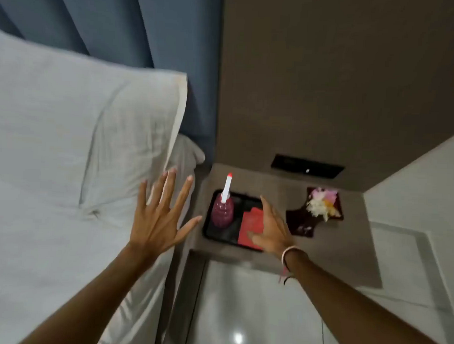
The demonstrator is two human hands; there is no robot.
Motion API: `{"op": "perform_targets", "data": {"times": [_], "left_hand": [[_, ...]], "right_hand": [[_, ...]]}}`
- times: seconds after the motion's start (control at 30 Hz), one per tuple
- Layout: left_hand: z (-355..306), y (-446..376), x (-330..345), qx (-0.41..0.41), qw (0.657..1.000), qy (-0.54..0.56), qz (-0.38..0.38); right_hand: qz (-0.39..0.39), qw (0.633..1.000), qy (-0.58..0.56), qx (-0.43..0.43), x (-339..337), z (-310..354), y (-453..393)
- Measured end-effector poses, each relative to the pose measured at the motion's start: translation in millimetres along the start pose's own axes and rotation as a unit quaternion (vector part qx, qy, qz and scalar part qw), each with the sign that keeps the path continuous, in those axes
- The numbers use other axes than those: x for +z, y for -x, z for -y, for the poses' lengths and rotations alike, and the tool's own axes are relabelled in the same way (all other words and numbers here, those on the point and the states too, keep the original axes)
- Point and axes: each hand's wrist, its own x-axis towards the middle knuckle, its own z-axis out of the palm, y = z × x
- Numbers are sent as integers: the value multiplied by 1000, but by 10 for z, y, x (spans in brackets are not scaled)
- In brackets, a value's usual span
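My left hand [159, 213] is spread flat with straight fingers over the right edge of the bed, its fingertips near the corner of a white pillow [75, 130]. It holds nothing. My right hand [271, 230], with a bracelet on the wrist, hangs over a black tray [218, 234] on the bedside shelf, fingers relaxed and apart. On the tray stand a pink spray bottle [221, 210] with a white nozzle and a red cloth [251, 230], which lies partly under my right hand. Whether the hand touches the cloth is unclear.
A dark dish of flowers [320, 207] sits on the brown shelf [329, 242] right of the tray. A black switch panel [307, 166] is set in the brown wall behind. Blue curtains [153, 33] hang behind the bed. Glossy white floor [254, 314] lies below.
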Motion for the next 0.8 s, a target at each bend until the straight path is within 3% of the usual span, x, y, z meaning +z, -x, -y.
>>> {"op": "perform_targets", "data": {"times": [0.03, 0.2, 0.4, 0.5, 0.7, 0.8], "left_hand": [[24, 15, 213, 5, 1000, -3, 27], [113, 59, 955, 10, 1000, 1, 13], [28, -67, 1194, 9, 1000, 18, 1], [-14, -77, 1195, 22, 999, 24, -6], [-177, 40, 1270, 20, 1000, 23, -7], [-481, 217, 1294, 37, 998, 38, 34]], "right_hand": [[6, 999, -37, 9, 208, -61, -174], [-4, 983, -180, 23, 779, -9, -967], [-102, 953, -281, -42, 1287, 177, -1476], [-163, 934, -317, -34, 1378, 232, -1432], [-349, 858, -375, -33, 1305, 110, -761], [-316, 864, -393, -7, 1471, -182, -175]]}}
